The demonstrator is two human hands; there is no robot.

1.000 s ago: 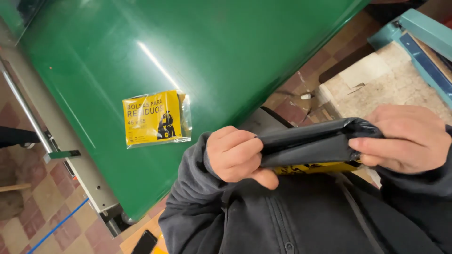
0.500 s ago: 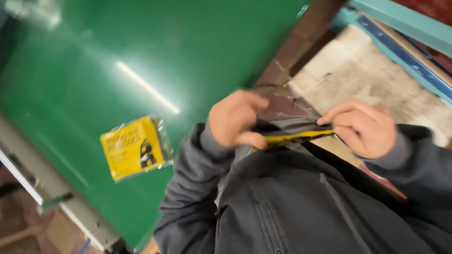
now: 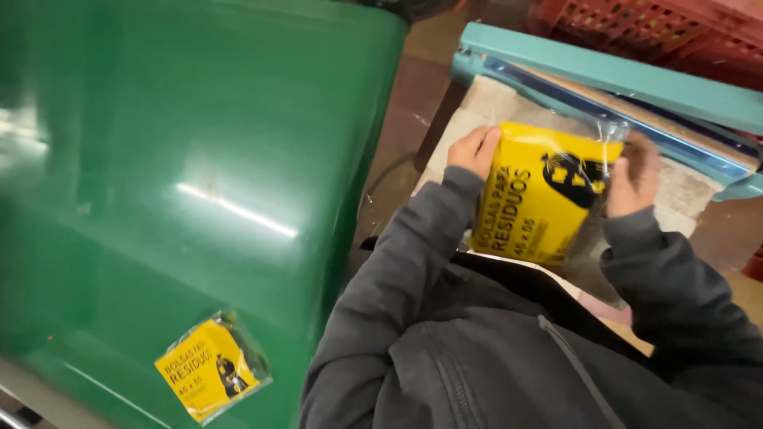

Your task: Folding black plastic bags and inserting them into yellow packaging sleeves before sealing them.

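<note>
I hold a yellow packet in clear plastic wrap with both hands, its printed face up. My left hand grips its left edge and my right hand grips its right edge. The packet's top end lies by the blue bar of a teal heat sealer, over the sealer's worn pale base. A second yellow packet of the same kind lies alone on the green table at the lower left.
A red plastic crate stands behind the sealer at the top right. The green table's edge runs down beside my left sleeve. Brown floor shows between the table and the sealer.
My view has swung to the right toward the sealer. The packet, held edge-on near my chest before, is now turned face up and moved to the sealer bar.
</note>
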